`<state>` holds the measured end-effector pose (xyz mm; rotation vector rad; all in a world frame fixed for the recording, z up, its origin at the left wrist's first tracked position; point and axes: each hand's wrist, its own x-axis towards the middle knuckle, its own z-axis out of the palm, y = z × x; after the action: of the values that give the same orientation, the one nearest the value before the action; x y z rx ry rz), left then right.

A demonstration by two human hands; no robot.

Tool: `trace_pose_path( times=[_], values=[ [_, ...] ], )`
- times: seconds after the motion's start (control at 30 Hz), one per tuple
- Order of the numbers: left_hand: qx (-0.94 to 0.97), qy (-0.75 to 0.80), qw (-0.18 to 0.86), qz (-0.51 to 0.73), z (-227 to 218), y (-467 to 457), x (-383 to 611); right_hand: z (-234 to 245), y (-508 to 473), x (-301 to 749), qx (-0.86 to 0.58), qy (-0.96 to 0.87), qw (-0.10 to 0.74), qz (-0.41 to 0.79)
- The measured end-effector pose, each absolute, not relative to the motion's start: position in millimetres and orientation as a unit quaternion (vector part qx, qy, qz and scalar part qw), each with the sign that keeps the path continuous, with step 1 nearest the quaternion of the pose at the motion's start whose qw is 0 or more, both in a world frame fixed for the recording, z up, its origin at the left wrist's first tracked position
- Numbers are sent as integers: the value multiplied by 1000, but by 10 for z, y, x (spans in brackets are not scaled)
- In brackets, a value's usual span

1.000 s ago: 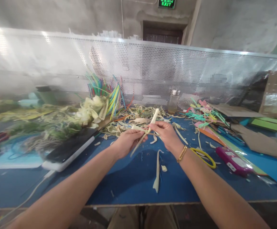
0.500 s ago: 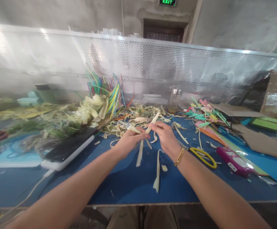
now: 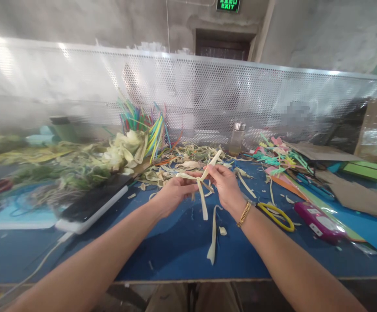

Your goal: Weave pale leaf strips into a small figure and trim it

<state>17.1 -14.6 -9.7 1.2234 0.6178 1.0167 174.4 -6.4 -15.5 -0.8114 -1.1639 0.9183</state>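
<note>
Between my hands, above the blue table, are pale cream strips (image 3: 203,199) that look like dried husk, crossing at a knot-like point. My left hand (image 3: 175,190) is closed on the strips from the left, thumb against fingers. Pinching the strip that points up and right is my right hand (image 3: 224,180), with a gold bracelet at the wrist. One strip hangs down between the hands. Below them a loose strip (image 3: 213,238) lies on the table beside a small pale scrap (image 3: 222,231). Yellow-handled scissors (image 3: 277,216) lie by my right wrist, their blades mostly hidden.
A phone on a white power bank (image 3: 92,210) lies left, with a cable. Behind my hands are a scrap pile (image 3: 191,158), colourful pipe cleaners (image 3: 143,119) and a glass bottle (image 3: 237,138). On the right are a purple device (image 3: 320,221) and cardboard (image 3: 357,190). A perforated metal screen (image 3: 188,91) stands behind.
The hands have drawn slightly apart, and the strips now show a crossing between them. The hanging strip has shifted right. My right hand still pinches the upward strip.
</note>
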Motion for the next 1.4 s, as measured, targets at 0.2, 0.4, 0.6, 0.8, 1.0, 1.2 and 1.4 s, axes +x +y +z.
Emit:
trace_pose_path(
  times=[0.2, 0.4, 0.6, 0.8, 1.0, 1.2, 1.4],
  values=[
    [520, 302, 629, 494, -100, -66, 123, -96, -171, 1696, -378, -560, 573, 464],
    [544, 284, 602, 512, -95, -48, 132, -85, -213, 1648, -352, -570, 582, 462],
    [638, 327, 480, 506, -99, -61, 109, -121, -218, 1646, -347, -612, 582, 407],
    [573, 334, 531, 528, -219, -23, 144, -158, -190, 1645, -401, -592, 580, 390],
    [525, 268, 606, 533, -195, -72, 219, -178, -190, 1597, -424, -570, 580, 398],
    [520, 276, 612, 529, -144, -75, 195, -87, -175, 1706, -398, -559, 556, 469],
    [491, 310, 653, 487, -91, -97, 143, 160, -52, 2140, -320, -402, 661, 547]
  ],
)
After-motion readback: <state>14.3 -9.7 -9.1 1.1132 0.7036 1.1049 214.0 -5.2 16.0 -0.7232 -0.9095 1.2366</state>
